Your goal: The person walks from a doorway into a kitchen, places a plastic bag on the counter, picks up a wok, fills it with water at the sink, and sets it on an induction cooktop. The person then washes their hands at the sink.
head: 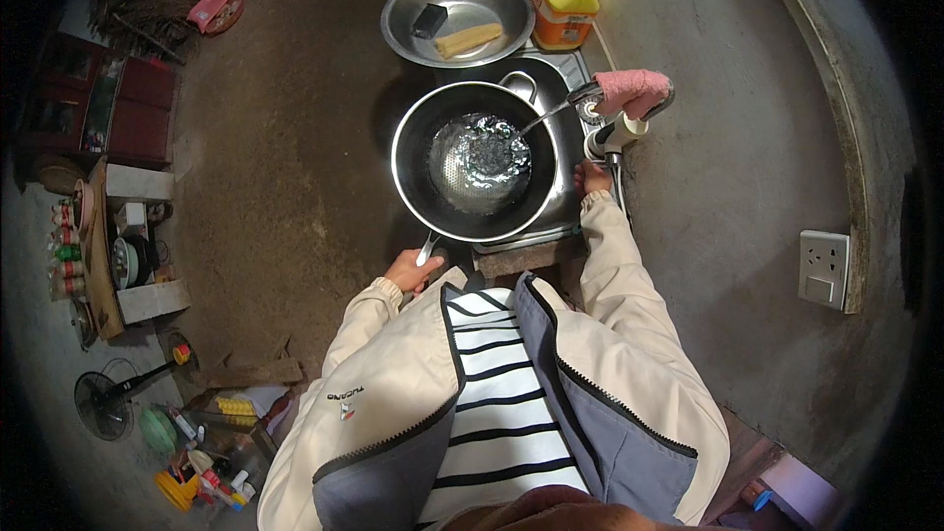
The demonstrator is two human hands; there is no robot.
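Observation:
A deep dark wok (pixel 413 188) with a bright metal rim sits over the sink (pixel 568 199), and water pools in its bottom. My left hand (pixel 414 271) grips the wok's handle (pixel 425 251) at the near side. Water streams into the wok from the faucet (pixel 585 93), which has a pink cloth (pixel 633 91) wrapped over it. My right hand (pixel 592 178) is at the base of the faucet, by the white fitting (pixel 622 131). Its fingers are partly hidden, so I cannot tell whether they grip anything.
Beyond the wok stands a steel basin (pixel 457 59) holding a black block (pixel 429 21) and a yellowish sponge-like piece (pixel 469 40). A yellow pump jug (pixel 566 11) is beside it. Along the right runs a wall with a socket (pixel 824 269). A standing fan (pixel 103 404) is at far left.

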